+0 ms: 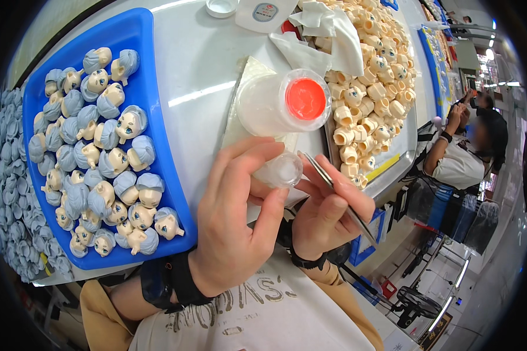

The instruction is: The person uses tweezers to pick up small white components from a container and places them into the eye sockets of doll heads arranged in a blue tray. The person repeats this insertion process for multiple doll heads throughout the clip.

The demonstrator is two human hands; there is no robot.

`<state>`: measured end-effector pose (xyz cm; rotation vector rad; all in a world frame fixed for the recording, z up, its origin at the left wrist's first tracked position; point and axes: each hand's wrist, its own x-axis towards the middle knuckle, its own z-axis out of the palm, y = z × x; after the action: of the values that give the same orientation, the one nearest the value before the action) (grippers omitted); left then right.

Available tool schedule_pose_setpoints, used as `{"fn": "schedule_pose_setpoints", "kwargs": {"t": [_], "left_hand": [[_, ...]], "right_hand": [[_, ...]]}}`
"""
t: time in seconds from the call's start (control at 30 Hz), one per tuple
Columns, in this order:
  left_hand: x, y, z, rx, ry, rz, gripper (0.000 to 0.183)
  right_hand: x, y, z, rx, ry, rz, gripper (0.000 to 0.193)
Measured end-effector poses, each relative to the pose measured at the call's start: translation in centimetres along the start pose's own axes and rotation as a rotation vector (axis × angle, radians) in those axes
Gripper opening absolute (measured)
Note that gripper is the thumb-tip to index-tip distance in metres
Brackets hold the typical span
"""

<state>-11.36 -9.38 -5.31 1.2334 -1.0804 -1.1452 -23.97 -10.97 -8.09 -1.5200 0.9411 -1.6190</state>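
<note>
My left hand (231,219) is closed around a small translucent plastic cup (287,169), whose round end faces up and right. Its contents do not show clearly. In my right hand (317,229) is a pair of metal tweezers (357,219), pinched between thumb and fingers, with the tips near the cup's rim. Just beyond my hands is a larger translucent container (257,108) with a bright red round surface (306,99) at its mouth. It rests on a pale pad (257,68).
At left, a blue tray (149,105) holds several doll heads with blue-grey hair, beside a heap of blue-grey hair parts (12,175). At right, a metal tray (407,158) holds many beige face parts (372,99). White cloth (339,41) drapes over them. A co-worker (459,152) sits further right.
</note>
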Motion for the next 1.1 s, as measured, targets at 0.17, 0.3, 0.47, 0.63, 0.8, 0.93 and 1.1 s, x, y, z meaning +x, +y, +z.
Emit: {"fn": "schedule_pose_setpoints", "kwargs": {"t": [0.17,0.3,0.47,0.63,0.8,0.93,1.1], "left_hand": [[0.0,-0.01,-0.19,0.026,-0.018,0.003,0.039],[0.0,0.07,-0.15,0.019,-0.026,-0.015,0.039],[0.03,0.08,-0.15,0.027,-0.032,-0.015,0.04],[-0.01,0.18,-0.33,0.026,-0.046,-0.031,0.04],[0.02,0.2,-0.28,0.025,-0.039,-0.026,0.04],[0.07,-0.23,0.26,0.038,0.058,0.041,0.038],[0.09,-0.38,0.33,0.04,0.061,0.06,0.038]], "right_hand": [[0.15,-0.55,-0.08,0.065,0.05,0.132,0.023],[0.16,-0.63,-0.15,0.102,0.064,0.148,0.023],[0.18,-0.39,-0.15,0.127,0.057,0.135,0.024],[0.26,-0.39,-0.23,0.123,0.045,0.125,0.024],[0.37,-0.42,-0.27,0.106,0.037,0.126,0.023],[0.47,-0.41,-0.33,0.073,0.01,0.104,0.023],[0.28,-0.2,-0.42,0.052,-0.012,0.066,0.021]]}}
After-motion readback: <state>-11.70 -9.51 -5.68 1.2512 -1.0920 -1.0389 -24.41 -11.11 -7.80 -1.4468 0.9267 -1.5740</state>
